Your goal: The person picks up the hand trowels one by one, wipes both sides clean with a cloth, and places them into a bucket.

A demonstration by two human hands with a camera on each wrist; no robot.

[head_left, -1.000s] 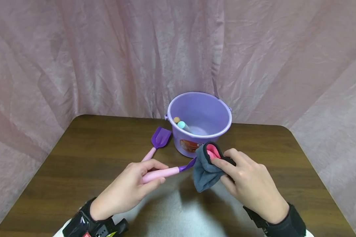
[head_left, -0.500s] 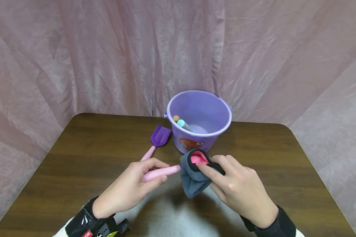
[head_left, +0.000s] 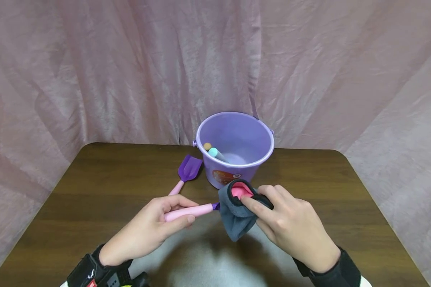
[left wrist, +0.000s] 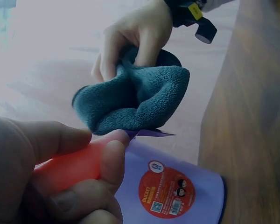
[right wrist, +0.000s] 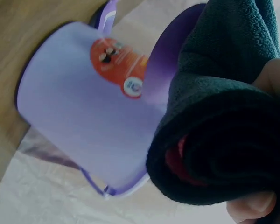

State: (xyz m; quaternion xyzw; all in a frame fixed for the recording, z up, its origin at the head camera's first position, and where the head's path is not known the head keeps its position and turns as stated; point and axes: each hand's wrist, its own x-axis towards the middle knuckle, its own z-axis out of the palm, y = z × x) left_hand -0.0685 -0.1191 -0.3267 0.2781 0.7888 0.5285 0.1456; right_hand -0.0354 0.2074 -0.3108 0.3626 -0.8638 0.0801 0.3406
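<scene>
My left hand [head_left: 147, 225] grips a toy shovel by its pink handle [head_left: 190, 212], the thumb lying along it. Most of this shovel's purple blade is behind the cloth in the head view; part of the blade [right wrist: 170, 56] shows in the right wrist view, beside the cloth. My right hand [head_left: 292, 225] holds a folded grey-blue cloth [head_left: 235, 219] with a black edge and a pink inner side. In the left wrist view the cloth [left wrist: 144, 100] lies against the blade, just past the left fingertips. Both hands are above the table.
Behind the hands stands a purple bucket [head_left: 249, 171] with a red label; a light-blue-tipped stick [head_left: 218, 154] and a tan-tipped thing [head_left: 207, 146] are inside. A second purple shovel [head_left: 189, 168] lies left of it on the wooden table [head_left: 104, 191]. A pink curtain [head_left: 165, 71] hangs behind.
Over the last second my right hand has moved the cloth left along the shovel's blade toward the handle, covering more of the blade. The left hand keeps its grip. The head view has shifted slightly.
</scene>
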